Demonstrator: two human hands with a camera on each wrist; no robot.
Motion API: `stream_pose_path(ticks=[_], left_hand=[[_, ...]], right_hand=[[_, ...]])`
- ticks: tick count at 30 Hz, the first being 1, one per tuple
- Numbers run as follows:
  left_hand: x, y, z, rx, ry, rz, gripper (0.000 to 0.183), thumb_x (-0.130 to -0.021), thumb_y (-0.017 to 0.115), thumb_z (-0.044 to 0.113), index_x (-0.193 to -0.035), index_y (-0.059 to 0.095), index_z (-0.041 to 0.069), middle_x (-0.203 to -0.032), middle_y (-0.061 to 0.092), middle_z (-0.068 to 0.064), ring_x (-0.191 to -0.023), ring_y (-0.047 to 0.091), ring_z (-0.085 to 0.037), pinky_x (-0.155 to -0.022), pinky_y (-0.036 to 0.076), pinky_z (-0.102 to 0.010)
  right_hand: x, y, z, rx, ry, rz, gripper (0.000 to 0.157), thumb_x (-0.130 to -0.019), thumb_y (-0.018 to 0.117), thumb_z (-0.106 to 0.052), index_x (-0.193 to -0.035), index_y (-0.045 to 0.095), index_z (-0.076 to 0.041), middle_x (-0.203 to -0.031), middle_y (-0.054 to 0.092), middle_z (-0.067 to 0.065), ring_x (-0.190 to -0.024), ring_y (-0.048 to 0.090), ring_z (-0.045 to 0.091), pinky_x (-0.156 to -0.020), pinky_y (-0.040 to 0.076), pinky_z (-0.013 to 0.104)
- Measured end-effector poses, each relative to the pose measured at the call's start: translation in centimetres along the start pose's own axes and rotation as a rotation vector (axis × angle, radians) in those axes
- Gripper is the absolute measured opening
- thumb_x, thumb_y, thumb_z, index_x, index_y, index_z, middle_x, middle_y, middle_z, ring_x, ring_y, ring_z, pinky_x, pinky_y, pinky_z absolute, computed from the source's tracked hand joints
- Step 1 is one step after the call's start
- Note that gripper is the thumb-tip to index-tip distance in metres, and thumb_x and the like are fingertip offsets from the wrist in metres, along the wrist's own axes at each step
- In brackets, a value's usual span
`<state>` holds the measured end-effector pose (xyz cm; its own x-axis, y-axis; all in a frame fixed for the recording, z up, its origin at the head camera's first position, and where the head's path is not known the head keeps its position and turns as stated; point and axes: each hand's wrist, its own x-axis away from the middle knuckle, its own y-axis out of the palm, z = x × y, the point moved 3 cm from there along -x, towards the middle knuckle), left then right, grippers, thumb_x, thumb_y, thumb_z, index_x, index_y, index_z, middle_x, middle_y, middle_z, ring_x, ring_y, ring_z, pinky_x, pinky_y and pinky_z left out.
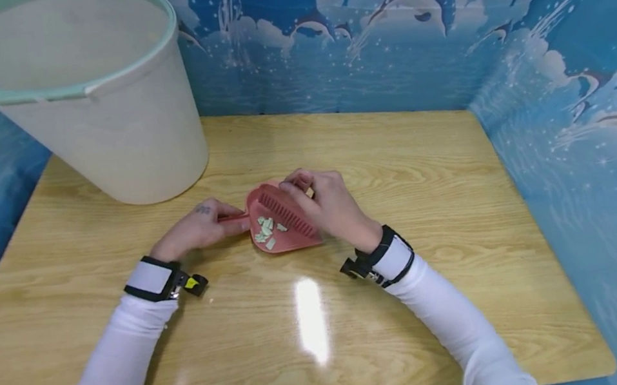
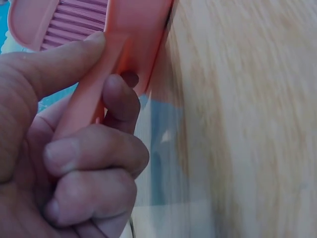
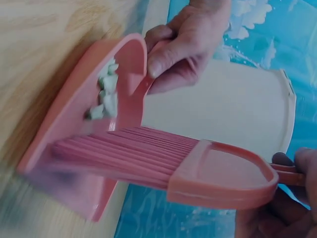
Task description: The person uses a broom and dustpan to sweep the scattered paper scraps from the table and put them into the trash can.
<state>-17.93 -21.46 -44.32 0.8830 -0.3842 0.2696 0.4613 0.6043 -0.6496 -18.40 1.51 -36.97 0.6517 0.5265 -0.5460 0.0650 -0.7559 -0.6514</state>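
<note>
A pink dustpan lies on the table, its handle gripped by my left hand. The left wrist view shows the thumb along the handle and the fingers curled round it. Several small pale green scraps lie in the pan near its handle end. My right hand holds a pink hand brush by its handle. In the right wrist view the brush bristles reach into the dustpan, beside the scraps.
A tall white bin with a pale green rim stands at the back left of the wooden table. Dolphin-patterned curtains hang behind and at the sides. A tiny pale crumb lies near the left wrist strap.
</note>
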Motion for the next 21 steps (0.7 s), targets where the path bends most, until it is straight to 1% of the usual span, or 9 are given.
stream_pose_path(ticks=[1, 4, 7, 9, 11, 12, 14, 18, 21], left_hand=[[0.1, 0.0, 0.0, -0.003, -0.002, 0.002, 0.035, -0.096, 0.061, 0.034, -0.119, 0.068, 0.009, -0.085, 0.068, -0.007, -0.052, 0.038, -0.014, -0.05, 0.035, -0.031], [0.3, -0.1, -0.2, -0.01, -0.016, 0.007, 0.038, -0.095, 0.061, 0.036, -0.12, 0.067, 0.008, -0.097, 0.07, -0.008, -0.061, 0.046, -0.016, -0.056, 0.038, -0.03], [0.5, -0.2, -0.4, -0.011, -0.036, 0.008, 0.041, -0.095, 0.061, 0.038, -0.122, 0.066, 0.008, -0.101, 0.069, -0.008, -0.071, 0.05, -0.019, -0.06, 0.04, -0.031], [0.6, -0.2, -0.4, -0.002, -0.044, 0.01, 0.042, -0.095, 0.061, 0.039, -0.122, 0.066, 0.008, -0.096, 0.068, -0.008, -0.072, 0.05, -0.02, -0.06, 0.039, -0.031], [0.5, -0.1, -0.4, 0.009, -0.041, 0.014, 0.041, -0.095, 0.061, 0.039, -0.121, 0.067, 0.008, -0.09, 0.067, -0.007, -0.07, 0.049, -0.02, -0.057, 0.037, -0.031], [0.5, -0.1, -0.5, 0.015, -0.036, 0.018, 0.04, -0.095, 0.061, 0.039, -0.12, 0.067, 0.008, -0.089, 0.067, -0.007, -0.069, 0.049, -0.02, -0.057, 0.037, -0.031], [0.5, 0.1, -0.6, 0.036, -0.028, 0.024, 0.04, -0.095, 0.061, 0.038, -0.119, 0.067, 0.007, -0.09, 0.068, -0.006, -0.07, 0.05, -0.02, -0.058, 0.038, -0.03], [0.7, 0.5, -0.9, 0.09, 0.004, 0.044, 0.039, -0.094, 0.062, 0.037, -0.118, 0.068, 0.006, -0.099, 0.07, -0.006, -0.077, 0.053, -0.019, -0.065, 0.043, -0.031], [0.8, 0.7, -0.9, 0.121, 0.041, 0.057, 0.036, -0.095, 0.063, 0.034, -0.117, 0.069, 0.006, -0.1, 0.071, -0.007, -0.077, 0.054, -0.02, -0.065, 0.044, -0.031]], right_hand=[[0.2, -0.4, 0.2, -0.011, 0.005, 0.028, 0.013, -0.096, 0.06, -0.011, -0.093, 0.071, -0.004, -0.069, 0.064, 0.003, -0.045, 0.045, 0.006, -0.04, 0.039, 0.025], [0.8, -1.8, 1.0, -0.054, 0.013, 0.105, 0.013, -0.095, 0.061, -0.008, -0.091, 0.072, -0.002, -0.071, 0.067, 0.007, -0.039, 0.043, 0.008, -0.036, 0.036, 0.024], [1.6, -3.4, 2.0, -0.161, 0.049, 0.17, 0.015, -0.095, 0.058, -0.003, -0.09, 0.072, 0.001, -0.079, 0.071, 0.013, -0.041, 0.051, 0.013, -0.037, 0.039, 0.021], [2.1, -4.5, 2.6, -0.231, 0.09, 0.206, 0.018, -0.096, 0.056, -0.002, -0.091, 0.072, 0.003, -0.082, 0.071, 0.016, -0.04, 0.051, 0.017, -0.037, 0.038, 0.018], [2.5, -5.5, 3.1, -0.287, 0.133, 0.234, 0.02, -0.097, 0.054, 0.0, -0.09, 0.072, 0.006, -0.086, 0.071, 0.02, -0.043, 0.055, 0.021, -0.039, 0.037, 0.015], [2.8, -5.9, 3.1, -0.3, 0.152, 0.242, 0.02, -0.097, 0.053, 0.001, -0.09, 0.071, 0.007, -0.086, 0.071, 0.022, -0.042, 0.052, 0.021, -0.038, 0.035, 0.015], [3.2, -6.7, 2.9, -0.289, 0.187, 0.246, 0.021, -0.098, 0.052, 0.001, -0.092, 0.07, 0.01, -0.085, 0.07, 0.025, -0.042, 0.05, 0.021, -0.039, 0.033, 0.014], [4.4, -7.8, 2.3, -0.233, 0.255, 0.23, 0.021, -0.098, 0.051, 0.002, -0.093, 0.068, 0.013, -0.083, 0.068, 0.027, -0.044, 0.048, 0.019, -0.041, 0.034, 0.013], [5.6, -8.5, 2.6, -0.179, 0.297, 0.23, 0.02, -0.097, 0.052, 0.001, -0.091, 0.068, 0.012, -0.082, 0.069, 0.025, -0.049, 0.052, 0.021, -0.044, 0.037, 0.011]])
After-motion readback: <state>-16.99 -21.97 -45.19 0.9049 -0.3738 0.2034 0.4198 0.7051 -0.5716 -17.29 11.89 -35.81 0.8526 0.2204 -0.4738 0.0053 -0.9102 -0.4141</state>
